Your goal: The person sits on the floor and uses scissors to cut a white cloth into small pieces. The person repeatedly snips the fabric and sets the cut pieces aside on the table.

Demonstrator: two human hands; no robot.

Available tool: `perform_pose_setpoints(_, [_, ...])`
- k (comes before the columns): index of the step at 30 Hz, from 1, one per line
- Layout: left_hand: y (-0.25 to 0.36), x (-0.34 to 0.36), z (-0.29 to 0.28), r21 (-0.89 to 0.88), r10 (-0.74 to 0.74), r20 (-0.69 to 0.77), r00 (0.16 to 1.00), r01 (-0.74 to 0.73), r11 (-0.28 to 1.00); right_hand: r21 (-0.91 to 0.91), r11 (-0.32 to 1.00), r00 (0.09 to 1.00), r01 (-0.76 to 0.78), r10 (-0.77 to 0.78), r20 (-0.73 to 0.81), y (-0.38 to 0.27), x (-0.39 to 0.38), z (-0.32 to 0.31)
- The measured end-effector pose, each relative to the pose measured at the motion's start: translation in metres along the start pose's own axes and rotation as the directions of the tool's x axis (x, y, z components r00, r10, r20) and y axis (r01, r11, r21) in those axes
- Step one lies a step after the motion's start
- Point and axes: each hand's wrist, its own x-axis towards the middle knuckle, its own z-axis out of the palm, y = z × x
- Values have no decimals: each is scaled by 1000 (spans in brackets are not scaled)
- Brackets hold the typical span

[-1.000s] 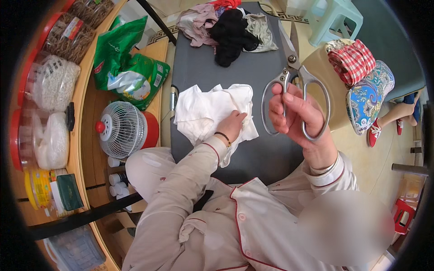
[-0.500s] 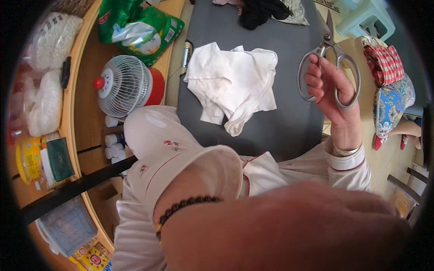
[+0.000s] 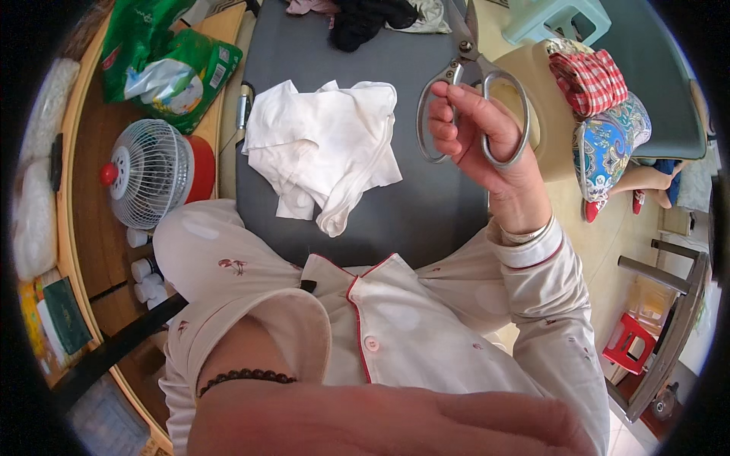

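My right hand grips a pair of metal scissors, its fingers and thumb through the two large handle loops. The blades point away from me, their tips near the top edge. A crumpled piece of white cloth lies left of the scissors on a dark grey padded bench, touched by neither hand. Close below the camera is my left hand, very large and blurred, reaching across my front from the left. A dark bead bracelet circles that wrist. How its fingers are set is unclear.
Dark and pale fabrics lie at the bench's far end. Left stand wooden shelves with a red-and-white fan and green packages. Right are a beige container, red checked cloth, a pale stool and another person's legs.
The view has swung right, so the bench and cloth sit farther left in it. My left hand has dropped lower in the picture. The right hand still holds the scissors.
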Motion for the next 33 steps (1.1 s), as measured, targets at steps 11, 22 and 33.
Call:
perform_pose_setpoints(11, [14, -12, 3, 46, -1, -102, 995, 6, 999, -87, 996, 1000, 3, -5, -18, 9, 7, 2])
perform_pose_setpoints(22, [44, -54, 8, 165, 89, -423, 902, -20, 986, -157, 934, 937, -323, 291, -194, 45, 15, -18])
perform_pose_setpoints(33, [153, -136, -22, 536, 731, -456, 508, 812, -231, -223, 924, 939, -310, 260, -224, 59, 6, -8])
